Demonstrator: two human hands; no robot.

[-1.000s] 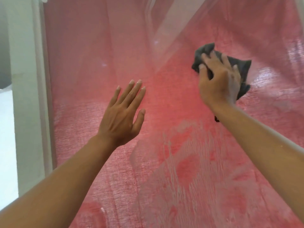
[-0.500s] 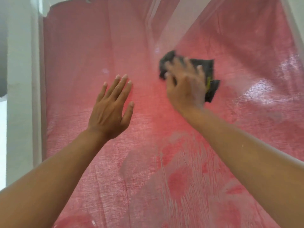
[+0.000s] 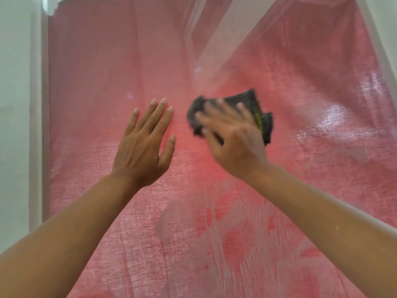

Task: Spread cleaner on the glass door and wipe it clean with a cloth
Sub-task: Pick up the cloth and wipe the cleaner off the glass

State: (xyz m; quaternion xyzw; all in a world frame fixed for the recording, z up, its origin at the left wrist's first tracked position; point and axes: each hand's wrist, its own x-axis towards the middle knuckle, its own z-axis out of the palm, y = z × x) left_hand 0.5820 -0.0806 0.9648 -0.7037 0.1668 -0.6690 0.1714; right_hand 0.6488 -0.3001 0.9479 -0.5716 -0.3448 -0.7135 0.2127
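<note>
Two bare forearms enter from 7 and 5 o'clock and converge toward mid-frame. Nearest of the task's marks, a patch of streaked whitish cleaner residue (image 3: 232,244) covers the lower pane around 6 o'clock, its runs lying roughly vertical, directly below both hands. Next, left hand (image 3: 142,147): flat, fingers straight and close together with the thumb out, pointing toward 1 o'clock; whether the palm touches the pane cannot be told. Beside it at 3 o'clock, right hand (image 3: 234,145): motion-blurred, fingers spread and laid over the dark grey cloth (image 3: 252,108), pressing it to the surface; no curl round the cloth can be made out through the blur. Cloth: folded pad with a yellow-green edge showing at its right side, long axis running roughly 10 to 4 o'clock, protruding beyond the fingertips toward 12 and 2 o'clock; it lies just right of the left hand's fingertips, not touching them. Behind all, glass door (image 3: 90,61) with a red woven curtain (image 3: 322,61) seen through it; white frame (image 3: 36,125) at 9 o'clock; hazy sheen on the pane near 3 o'clock. Judgement: the residue lies at 6 o'clock from the cloth, the right hand being nearer and already bearing the cloth, so the coming strokes likely call for a downward pass.
</note>
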